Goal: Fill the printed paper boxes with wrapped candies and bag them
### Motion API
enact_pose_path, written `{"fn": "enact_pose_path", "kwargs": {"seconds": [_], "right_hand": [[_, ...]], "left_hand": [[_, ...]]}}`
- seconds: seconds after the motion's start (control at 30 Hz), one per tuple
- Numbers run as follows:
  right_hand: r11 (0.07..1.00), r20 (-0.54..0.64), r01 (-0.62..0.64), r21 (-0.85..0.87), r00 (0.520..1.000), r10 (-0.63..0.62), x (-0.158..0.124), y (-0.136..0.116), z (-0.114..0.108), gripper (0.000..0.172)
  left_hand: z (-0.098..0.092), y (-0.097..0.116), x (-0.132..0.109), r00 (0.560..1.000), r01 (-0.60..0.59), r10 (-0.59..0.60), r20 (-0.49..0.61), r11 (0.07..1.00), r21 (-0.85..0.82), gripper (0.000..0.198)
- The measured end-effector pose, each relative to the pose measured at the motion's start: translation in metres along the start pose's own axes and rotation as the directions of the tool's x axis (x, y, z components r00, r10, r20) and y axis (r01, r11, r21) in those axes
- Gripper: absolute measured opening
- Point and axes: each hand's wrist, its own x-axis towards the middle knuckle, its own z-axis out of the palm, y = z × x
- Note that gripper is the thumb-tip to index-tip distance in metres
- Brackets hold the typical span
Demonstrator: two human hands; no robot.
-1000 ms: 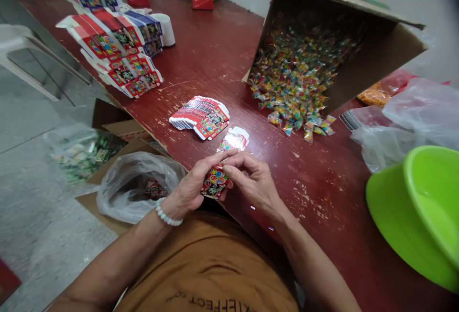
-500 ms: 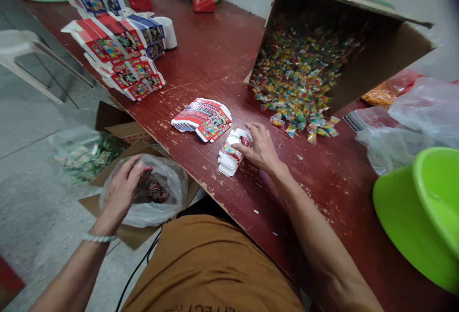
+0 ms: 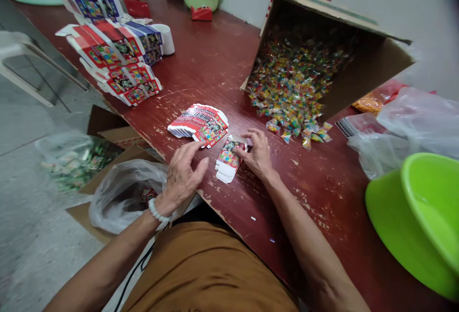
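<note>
My right hand (image 3: 256,155) rests its fingers and thumb on a small stack of flat printed cartons (image 3: 227,161), red, white and multicoloured, at the table's front edge. My left hand (image 3: 182,177) sits open and empty just left of that stack, at the table edge, its fingers pointing toward a larger fanned pile of the same cartons (image 3: 198,123). That pile lies on the dark red wooden table (image 3: 201,68), a little above my hands and touching neither.
Stacks of folded boxes (image 3: 107,46) stand far left. A tipped cardboard carton spills wrapped sweets (image 3: 296,87) across the table. A plastic bag holding boxes (image 3: 122,202) sits below the edge. A lime green basin (image 3: 412,221) lies tilted at right.
My left hand has come up from the plastic bag onto the table, next to the small stack, and holds nothing. My right hand stays on the stack, which now sits slightly tilted.
</note>
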Motion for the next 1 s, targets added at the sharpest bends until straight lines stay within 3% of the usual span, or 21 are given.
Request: {"fn": "enact_pose_path", "kwargs": {"seconds": [0.07,0.13,0.2,0.23,0.3,0.37,0.43,0.47,0.57,0.83,1.0], "right_hand": [[0.965,-0.079,-0.073,0.253,0.992,0.096,0.002,0.0,-0.001,0.027],[0.839,-0.064,-0.142,0.525,0.977,0.205,0.005,-0.003,-0.007,0.027],[0.697,-0.021,-0.159,0.699,0.97,0.242,0.005,-0.011,-0.016,0.031],[0.646,-0.002,-0.153,0.748,0.973,0.232,0.004,-0.016,-0.021,0.031],[0.574,0.047,-0.149,0.805,0.981,0.19,-0.001,-0.029,-0.03,0.03],[0.53,0.107,-0.165,0.832,0.985,0.139,-0.009,-0.043,-0.037,0.028],[0.514,0.156,-0.185,0.838,0.983,0.101,-0.017,-0.053,-0.04,0.026],[0.509,0.177,-0.196,0.838,0.98,0.086,-0.02,-0.056,-0.041,0.027],[0.481,0.223,-0.221,0.849,0.973,0.053,-0.027,-0.061,-0.042,0.029],[0.444,0.271,-0.255,0.859,0.962,0.028,-0.037,-0.066,-0.049,0.031],[0.417,0.53,-0.459,0.785,0.845,-0.067,-0.054,-0.07,-0.047,0.038]], "left_hand": [[0.008,0.006,0.008,1.0,0.017,-0.016,0.015,0.997,-0.075,0.042],[0.012,0.011,0.015,0.994,0.104,-0.098,0.039,0.973,-0.206,0.042],[0.01,0.018,0.022,0.967,0.252,-0.207,0.15,0.871,-0.421,0.043],[0.009,0.022,0.025,0.933,0.352,-0.246,0.262,0.766,-0.537,0.043],[0.005,0.03,0.029,0.805,0.58,-0.206,0.557,0.469,-0.666,0.05],[0.002,0.037,0.03,0.61,0.776,-0.009,0.793,0.209,-0.595,0.06],[0.001,0.041,0.027,0.459,0.869,0.185,0.869,0.107,-0.483,0.063],[0.001,0.041,0.025,0.422,0.887,0.243,0.874,0.091,-0.453,0.062],[0.002,0.041,0.016,0.424,0.884,0.274,0.863,0.083,-0.461,0.056],[-0.002,0.056,0.004,0.511,0.849,0.111,0.852,0.093,-0.521,0.028],[0.009,0.058,0.002,0.619,0.782,-0.044,0.784,0.122,-0.611,0.026]]}}
